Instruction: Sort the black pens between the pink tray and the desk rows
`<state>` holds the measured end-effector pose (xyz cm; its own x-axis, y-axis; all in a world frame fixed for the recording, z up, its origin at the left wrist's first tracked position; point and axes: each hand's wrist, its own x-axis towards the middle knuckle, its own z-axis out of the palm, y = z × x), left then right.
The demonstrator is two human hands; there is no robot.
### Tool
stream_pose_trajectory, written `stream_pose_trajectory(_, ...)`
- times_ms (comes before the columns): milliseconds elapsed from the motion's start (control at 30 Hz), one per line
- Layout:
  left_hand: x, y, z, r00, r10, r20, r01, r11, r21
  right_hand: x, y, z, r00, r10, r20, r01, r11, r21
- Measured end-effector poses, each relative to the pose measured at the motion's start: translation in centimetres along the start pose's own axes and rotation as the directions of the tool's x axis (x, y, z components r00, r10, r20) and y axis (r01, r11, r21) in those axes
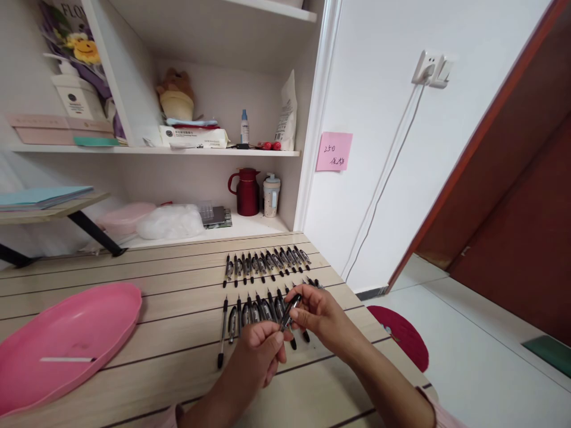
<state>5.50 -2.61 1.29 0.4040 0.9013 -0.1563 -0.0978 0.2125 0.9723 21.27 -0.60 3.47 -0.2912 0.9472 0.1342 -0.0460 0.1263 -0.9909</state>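
Between two hands (264, 352) (319, 314), one black cap (292, 305)

Right hand (319, 315) has what looks like a black pen cap (293, 305) pinched, left hand (263, 353) right at its lower end. Rows of pens (222, 333) cover the bench (178, 351), pink tray (89, 321) off left.

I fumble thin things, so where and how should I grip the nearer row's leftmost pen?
Probably pinch the leftmost pen mid-barrel from its left: the slim barrel points away from you, with a cap-like piece close on its right.
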Motion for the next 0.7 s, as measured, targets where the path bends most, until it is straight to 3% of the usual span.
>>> stream_pose_trajectory(367, -0.2, 0.7, 0.2, 1.0, 0.009, 0.019, -0.01, 0.996, 0.091, -0.4, 0.5, 0.3, 0.998, 0.018, -0.052, -0.018, 1.0, -0.01)
stream_pose_trajectory(500, -1.1, 3.2, -2.0, 0.988, 0.093, -0.119, -0.056, 0.958, 0.28, -1.1, 0.6, -1.9, 0.973, 0.006, -0.232, -0.022, 0.998, -0.063)
stream_pose_trajectory(567, -2.2, 5.7, -4.8, 0.934, 0.254, -0.251, -0.096, 0.857, 0.507, -1.8, 1.0, -3.6, 0.938, 0.02, -0.345, -0.06, 0.993, -0.106)
stream_pose_trajectory(600, -2.9, 7.0, -6.6, 0.879, 0.355, -0.319, -0.064, 0.75, 0.659, -2.1, 1.3, -4.6, 0.92, 0.033, -0.39, -0.085, 0.989, -0.119)
stream_pose_trajectory(667, -4.4, 9.4, -10.6, 0.758, 0.512, -0.405, 0.166, 0.449, 0.878, -2.9, 2.3, -6.3, 0.895, 0.067, -0.442, -0.135, 0.983, -0.124)
stream_pose_trajectory(700, -5.1, 10.3, -12.6, 0.735, 0.54, -0.411, 0.297, 0.289, 0.91, -3.2, 2.8, -7.0, 0.882, 0.073, -0.466, -0.151, 0.98, -0.13)
